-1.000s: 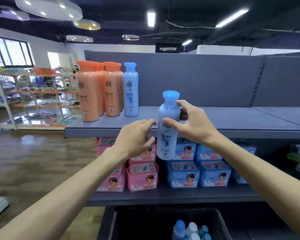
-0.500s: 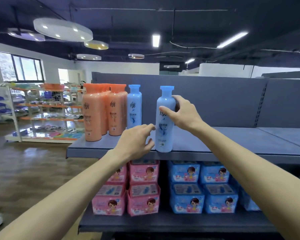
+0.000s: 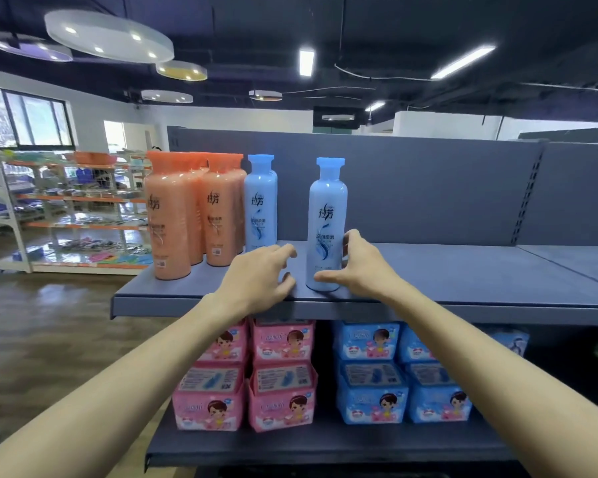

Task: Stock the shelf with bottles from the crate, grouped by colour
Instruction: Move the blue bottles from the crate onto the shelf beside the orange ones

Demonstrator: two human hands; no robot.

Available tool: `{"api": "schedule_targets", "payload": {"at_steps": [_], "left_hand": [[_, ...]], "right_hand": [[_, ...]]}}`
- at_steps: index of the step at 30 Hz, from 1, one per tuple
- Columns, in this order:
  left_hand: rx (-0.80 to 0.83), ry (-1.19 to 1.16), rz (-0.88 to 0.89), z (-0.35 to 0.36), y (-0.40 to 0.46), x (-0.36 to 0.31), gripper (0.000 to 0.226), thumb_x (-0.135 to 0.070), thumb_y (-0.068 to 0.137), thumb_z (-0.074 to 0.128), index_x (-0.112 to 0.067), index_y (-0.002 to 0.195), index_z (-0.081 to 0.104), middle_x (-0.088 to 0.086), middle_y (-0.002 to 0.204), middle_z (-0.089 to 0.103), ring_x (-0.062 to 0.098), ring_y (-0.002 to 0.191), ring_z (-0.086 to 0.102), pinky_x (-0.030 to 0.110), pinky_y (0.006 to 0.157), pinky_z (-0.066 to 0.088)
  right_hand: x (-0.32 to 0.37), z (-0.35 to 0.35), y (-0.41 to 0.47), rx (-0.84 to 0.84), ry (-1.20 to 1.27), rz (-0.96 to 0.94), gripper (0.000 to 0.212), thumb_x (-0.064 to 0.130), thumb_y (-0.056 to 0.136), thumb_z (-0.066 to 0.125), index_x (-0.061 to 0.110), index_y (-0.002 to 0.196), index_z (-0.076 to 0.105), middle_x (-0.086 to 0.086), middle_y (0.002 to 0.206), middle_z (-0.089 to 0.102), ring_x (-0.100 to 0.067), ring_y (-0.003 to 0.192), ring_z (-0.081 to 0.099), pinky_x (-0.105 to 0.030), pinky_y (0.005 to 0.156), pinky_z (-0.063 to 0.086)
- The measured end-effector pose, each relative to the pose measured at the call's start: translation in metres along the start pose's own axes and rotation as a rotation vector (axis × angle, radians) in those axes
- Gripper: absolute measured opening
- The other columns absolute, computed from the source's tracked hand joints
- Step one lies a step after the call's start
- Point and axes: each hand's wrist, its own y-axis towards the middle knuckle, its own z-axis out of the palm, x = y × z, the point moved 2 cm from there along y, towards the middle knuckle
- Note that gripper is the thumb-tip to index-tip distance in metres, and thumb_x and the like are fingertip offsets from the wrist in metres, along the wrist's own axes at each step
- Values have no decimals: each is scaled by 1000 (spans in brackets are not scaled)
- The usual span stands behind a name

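blue bottle [image 3: 327, 229] stands upright on the top shelf [image 3: 463, 270], near its front edge, label facing out. right hand [image 3: 359, 267] is at its lower right side: thumb across the front of the base, fingers round the back, a loose pinch that looks meant to steady or nudge it, not lift. left hand [image 3: 256, 281] is just left of the bottle, apart from it, fingers loosely curled and holding nothing, thumb near the shelf lip; likely waiting as a guard against tipping.

second blue bottle [image 3: 261, 205] stands further left and further back, with a gap between the two, so the held one probably needs sliding left and back to join its colour group. orange bottles [image 3: 187, 219] are packed in a block left of that, touching the second blue bottle's side or just beside it, cannot tell which. shelf right of the held bottle is bare grey.

below the top shelf: pink packs [image 3: 280, 374] stacked under the left hand, blue packs [image 3: 373, 374] under the right. crate not in view. judgement: placement nearly done, final alignment left.
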Motion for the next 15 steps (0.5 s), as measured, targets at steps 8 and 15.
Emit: {"api": "schedule_targets", "payload": {"at_steps": [8,15], "left_hand": [[50,39,-10,19,25,23,33,-34,90,50,-24,121,52,-7,103,64,18,98,59,35,75,50],[-61,-28,-45,37,38,38,21,-28,86,55,-22,105,58,-9,83,65,20,82,61,31,63,44]], "right_hand": [[-9,24,38,-4,15,70,57,38,74,83,14,112,48,-2,116,60,-17,96,62,-22,61,48],[-10,43,69,-13,-13,76,57,36,75,83,9,112,48,-7,117,59,-22,99,60,-30,68,45]]}}
